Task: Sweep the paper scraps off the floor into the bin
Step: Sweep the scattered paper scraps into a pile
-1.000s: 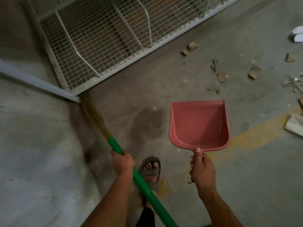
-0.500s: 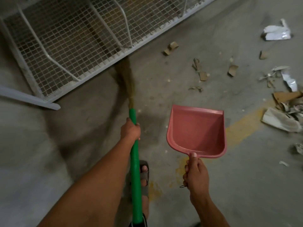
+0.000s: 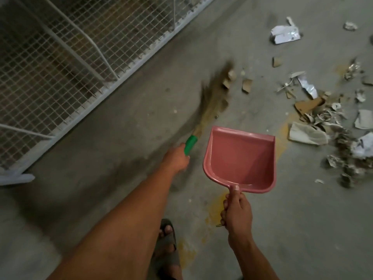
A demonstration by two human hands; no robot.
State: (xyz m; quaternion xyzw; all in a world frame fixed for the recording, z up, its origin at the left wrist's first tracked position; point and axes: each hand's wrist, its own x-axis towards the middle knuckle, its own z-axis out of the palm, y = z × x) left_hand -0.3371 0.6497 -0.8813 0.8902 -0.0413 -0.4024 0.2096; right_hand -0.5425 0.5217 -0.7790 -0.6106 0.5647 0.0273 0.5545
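Two hands—left grips broom, scraps beyond.

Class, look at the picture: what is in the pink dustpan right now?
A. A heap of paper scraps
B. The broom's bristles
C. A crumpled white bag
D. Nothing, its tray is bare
D: the dustpan, held by the right hand, shows only bare pink plastic; the paper scraps lie on the floor beyond it.

White wire-mesh rack upper left, its frame resting on the grey concrete floor. Yellow paint streak on the floor (patchy, worn). Sandalled foot bottom centre.
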